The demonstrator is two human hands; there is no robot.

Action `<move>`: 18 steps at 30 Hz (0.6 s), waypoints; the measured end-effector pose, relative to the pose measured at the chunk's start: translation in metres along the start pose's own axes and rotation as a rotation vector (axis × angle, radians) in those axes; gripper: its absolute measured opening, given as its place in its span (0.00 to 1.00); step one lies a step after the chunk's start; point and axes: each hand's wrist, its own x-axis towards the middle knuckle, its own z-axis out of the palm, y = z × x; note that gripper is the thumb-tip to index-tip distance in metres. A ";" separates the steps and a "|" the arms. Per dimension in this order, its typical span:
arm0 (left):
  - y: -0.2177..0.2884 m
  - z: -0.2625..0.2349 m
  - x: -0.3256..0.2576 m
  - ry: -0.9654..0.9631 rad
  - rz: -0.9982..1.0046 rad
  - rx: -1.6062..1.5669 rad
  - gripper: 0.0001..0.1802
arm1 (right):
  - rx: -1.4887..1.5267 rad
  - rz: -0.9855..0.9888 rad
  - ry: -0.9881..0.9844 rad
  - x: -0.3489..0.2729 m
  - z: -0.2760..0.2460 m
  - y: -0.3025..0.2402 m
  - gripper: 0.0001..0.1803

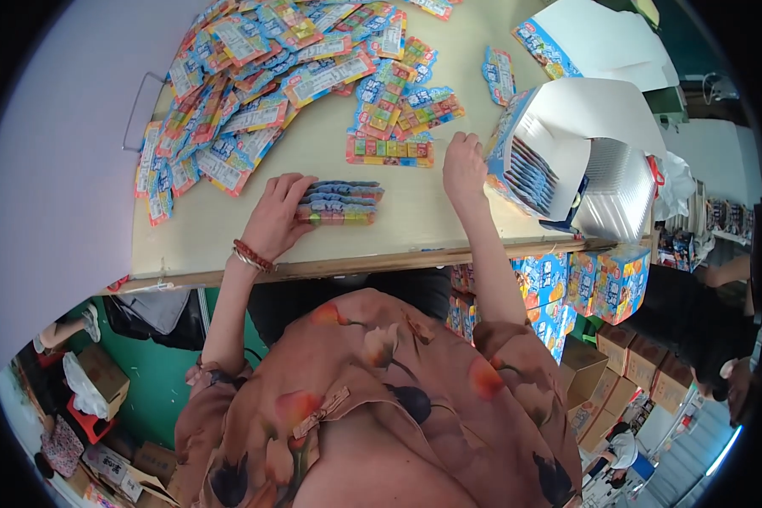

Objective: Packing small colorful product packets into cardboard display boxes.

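My left hand [275, 212] is closed around the left end of a neat row of candy packs [343, 203], standing on edge on the table. The packs are flat, with blue tops and clear windows on coloured pieces. To the right, my right hand [465, 169] is curled beside an open display box [504, 140]. Whether its fingers hold anything is hidden. Inside that box several packs [529, 178] stand in a row. Between and beyond my hands lie a few loose packs [389, 151], face up.
A large heap of packs [254, 102] covers the far left of the table [229, 233]. One pack [499, 74] lies near another open box [550, 51] at the far right. Clear plastic trays [618, 190] stand beside the display box. Filled boxes [618, 284] stand below the table's right edge.
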 end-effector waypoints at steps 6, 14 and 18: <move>-0.006 -0.006 0.002 -0.205 -0.132 -0.151 0.39 | 0.258 -0.185 -0.217 0.007 -0.002 0.032 0.02; -0.010 -0.005 0.004 -0.187 -0.108 -0.252 0.39 | 0.754 -0.553 -0.623 -0.120 -0.084 -0.024 0.03; -0.006 -0.006 0.005 -0.185 -0.113 -0.237 0.37 | 0.562 -0.607 -0.487 -0.154 -0.063 -0.052 0.09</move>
